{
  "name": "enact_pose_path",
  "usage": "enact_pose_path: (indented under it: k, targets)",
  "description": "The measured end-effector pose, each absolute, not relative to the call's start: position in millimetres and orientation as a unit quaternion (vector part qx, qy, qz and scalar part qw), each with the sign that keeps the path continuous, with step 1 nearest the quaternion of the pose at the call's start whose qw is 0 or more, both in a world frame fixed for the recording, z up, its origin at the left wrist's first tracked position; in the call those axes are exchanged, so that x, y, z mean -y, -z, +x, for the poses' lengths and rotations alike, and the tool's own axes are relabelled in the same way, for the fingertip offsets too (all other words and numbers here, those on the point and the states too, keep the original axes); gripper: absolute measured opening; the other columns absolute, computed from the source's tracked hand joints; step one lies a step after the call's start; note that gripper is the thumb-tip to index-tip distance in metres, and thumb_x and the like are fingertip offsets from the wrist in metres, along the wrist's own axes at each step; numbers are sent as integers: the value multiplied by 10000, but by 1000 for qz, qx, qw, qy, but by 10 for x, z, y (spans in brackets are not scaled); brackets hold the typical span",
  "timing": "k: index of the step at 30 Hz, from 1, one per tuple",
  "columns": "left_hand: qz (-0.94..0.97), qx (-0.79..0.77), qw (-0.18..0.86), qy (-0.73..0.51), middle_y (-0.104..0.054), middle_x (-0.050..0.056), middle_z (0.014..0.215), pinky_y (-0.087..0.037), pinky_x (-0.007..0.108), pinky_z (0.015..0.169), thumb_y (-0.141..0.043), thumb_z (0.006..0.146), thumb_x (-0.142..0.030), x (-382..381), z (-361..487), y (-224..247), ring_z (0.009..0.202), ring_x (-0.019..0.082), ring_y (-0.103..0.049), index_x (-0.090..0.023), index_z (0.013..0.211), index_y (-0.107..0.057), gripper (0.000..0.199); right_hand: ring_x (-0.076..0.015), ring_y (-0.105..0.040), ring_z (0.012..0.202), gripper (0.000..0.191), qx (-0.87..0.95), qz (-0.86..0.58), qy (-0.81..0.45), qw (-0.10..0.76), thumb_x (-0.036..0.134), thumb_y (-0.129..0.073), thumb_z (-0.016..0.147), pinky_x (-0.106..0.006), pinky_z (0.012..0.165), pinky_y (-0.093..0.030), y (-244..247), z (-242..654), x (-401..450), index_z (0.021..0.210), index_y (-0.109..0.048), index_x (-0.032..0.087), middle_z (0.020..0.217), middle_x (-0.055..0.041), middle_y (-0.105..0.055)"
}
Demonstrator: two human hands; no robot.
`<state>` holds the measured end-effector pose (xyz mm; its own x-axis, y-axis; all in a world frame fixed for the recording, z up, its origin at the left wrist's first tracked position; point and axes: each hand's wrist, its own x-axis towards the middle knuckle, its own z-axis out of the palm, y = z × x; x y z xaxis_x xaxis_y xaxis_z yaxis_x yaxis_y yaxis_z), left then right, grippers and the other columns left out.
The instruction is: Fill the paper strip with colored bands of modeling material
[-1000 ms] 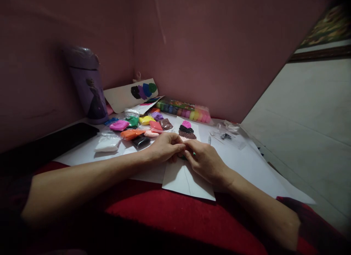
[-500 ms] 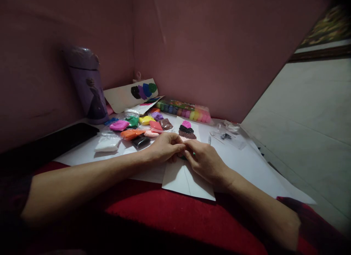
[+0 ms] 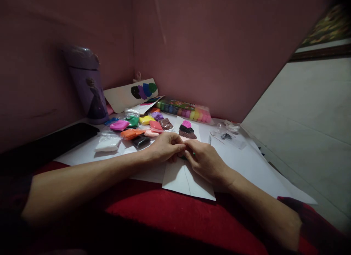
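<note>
A white card (image 3: 189, 185) lies in front of me, with a pencil line down its near half. Its far half carries textured clay in bands: pink (image 3: 187, 124), black (image 3: 186, 129), brown (image 3: 188, 134) and pale pink. Over the card's middle my left hand (image 3: 168, 147) and my right hand (image 3: 204, 158) meet, fingertips pinched together. Whatever is between the fingertips is hidden. A bit of green clay (image 3: 184, 157) shows just under the fingers. A thin grey stick (image 3: 210, 139) pokes out beyond my right hand.
Bagged clay in several colours, such as orange (image 3: 132, 133) and white (image 3: 108, 143), lies left. Behind are a clay box (image 3: 186, 110) and a decorated card (image 3: 131, 94). A purple canister (image 3: 89, 87) and black slab (image 3: 74, 136) stand left; plastic scraps (image 3: 229, 136) lie right.
Almost nothing differs. Both hands stay pinched together over the card, with only a very slight shift of the right forearm.
</note>
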<state>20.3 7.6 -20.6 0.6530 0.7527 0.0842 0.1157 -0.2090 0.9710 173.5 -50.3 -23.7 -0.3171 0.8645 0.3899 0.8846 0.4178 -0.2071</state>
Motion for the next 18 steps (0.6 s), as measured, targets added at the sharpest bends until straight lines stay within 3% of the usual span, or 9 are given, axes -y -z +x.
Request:
enact_pose_path:
  k: [18]
  targets:
    - [730, -297, 548, -280, -541, -37, 501, -398, 159, 379, -562, 803, -165, -111, 216, 244, 375, 50, -487, -120, 687, -518, 132, -176, -574, 774, 147, 809, -553, 33, 195, 167, -452, 875, -279, 684, -410, 216, 1726, 528, 924, -589, 152, 879, -78, -639]
